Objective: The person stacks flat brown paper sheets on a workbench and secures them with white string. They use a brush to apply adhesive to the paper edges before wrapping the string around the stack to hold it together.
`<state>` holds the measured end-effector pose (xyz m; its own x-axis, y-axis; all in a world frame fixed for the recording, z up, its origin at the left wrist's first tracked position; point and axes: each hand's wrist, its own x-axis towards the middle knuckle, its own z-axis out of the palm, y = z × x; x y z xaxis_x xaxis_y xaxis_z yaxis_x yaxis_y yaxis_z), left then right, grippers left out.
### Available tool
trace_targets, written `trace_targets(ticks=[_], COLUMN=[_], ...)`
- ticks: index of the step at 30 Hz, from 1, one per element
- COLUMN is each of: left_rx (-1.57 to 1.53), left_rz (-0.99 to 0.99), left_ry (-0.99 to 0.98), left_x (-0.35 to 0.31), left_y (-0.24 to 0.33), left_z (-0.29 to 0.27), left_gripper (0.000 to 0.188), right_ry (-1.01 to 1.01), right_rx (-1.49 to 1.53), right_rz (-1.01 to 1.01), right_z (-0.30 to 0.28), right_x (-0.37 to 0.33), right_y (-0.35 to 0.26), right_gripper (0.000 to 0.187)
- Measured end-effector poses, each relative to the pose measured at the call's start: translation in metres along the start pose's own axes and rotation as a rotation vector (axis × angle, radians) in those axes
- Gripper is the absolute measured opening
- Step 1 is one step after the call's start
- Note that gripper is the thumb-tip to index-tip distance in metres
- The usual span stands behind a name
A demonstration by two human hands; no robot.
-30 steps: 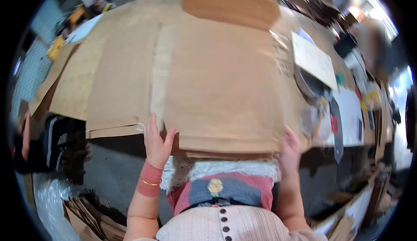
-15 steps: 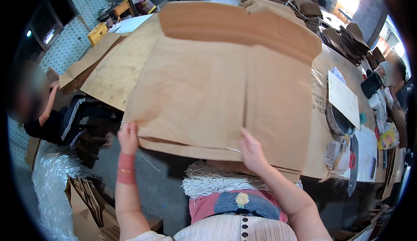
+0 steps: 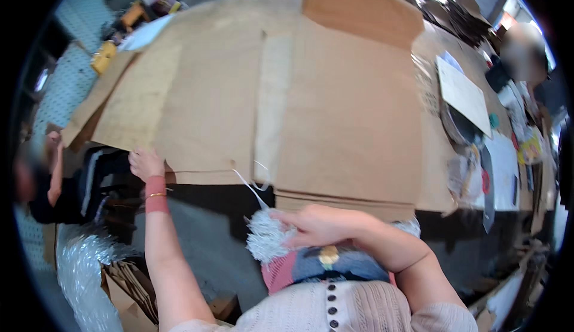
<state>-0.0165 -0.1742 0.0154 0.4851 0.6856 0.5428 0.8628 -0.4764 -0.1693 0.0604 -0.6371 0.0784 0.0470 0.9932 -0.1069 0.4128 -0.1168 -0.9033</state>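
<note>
A flat brown paper bag (image 3: 209, 104) lies on the table in front of me, left of a pile of similar bags (image 3: 353, 110). My left hand (image 3: 146, 163) is at its near left corner, fingers curled and closed at the edge; the fingertips are partly hidden. Over my lap, my right hand (image 3: 320, 225) reaches leftward with its fingers closed on a bundle of white string (image 3: 269, 236). A loose white strand (image 3: 248, 188) runs from the bag's near edge to the bundle.
On the table's right lie a white board (image 3: 463, 96) over a round basin, a long blade (image 3: 489, 182) and red-handled scissors (image 3: 485, 181). One person sits at the left, another at the far right. Clear plastic wrap (image 3: 89, 284) and folded brown paper (image 3: 128, 290) stand low left.
The brown paper bag has moved left off the pile, with my left hand at its corner. My right hand has left the bag's near edge and come down to the string bundle.
</note>
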Motion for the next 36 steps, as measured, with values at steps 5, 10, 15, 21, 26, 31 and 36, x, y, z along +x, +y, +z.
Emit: trace_targets(ticks=[5,10,15,21,26,31,36], left_rx=[-0.878,-1.121,-1.110,-0.855,-0.938,-0.970,-1.113], left_rz=[0.673,1.144,1.454,1.338,1.246,1.129,0.992], left_ry=[-0.114,0.020,-0.508,-0.498,-0.573,-0.584,-0.712], left_x=[-0.129,-0.220,-0.275,-0.295,-0.298,-0.288,-0.289], left_y=[0.097,0.175,0.189,0.165,0.159,0.149,0.142], left_z=[-0.112,-0.218,-0.218,-0.182,-0.182,-0.206,-0.223], left_gripper=[0.030,0.022,0.017,0.012,0.011,0.012,0.006], right_ry=[0.923,0.806,0.727,1.426,1.880,1.825,1.924], right_rx=[-0.458,-1.121,-1.240,-0.787,-0.533,-0.485,-0.558], right_rz=[0.778,1.250,0.946,0.648,0.612,0.867,0.822], right_z=[-0.043,-0.062,-0.053,-0.093,-0.189,-0.216,-0.213], right_x=[-0.223,-0.348,-0.370,-0.373,-0.364,-0.374,-0.363], right_y=[0.033,0.058,0.065,0.066,0.106,0.152,0.083], right_gripper=[0.009,0.041,0.043,0.019,0.024,0.029,0.051])
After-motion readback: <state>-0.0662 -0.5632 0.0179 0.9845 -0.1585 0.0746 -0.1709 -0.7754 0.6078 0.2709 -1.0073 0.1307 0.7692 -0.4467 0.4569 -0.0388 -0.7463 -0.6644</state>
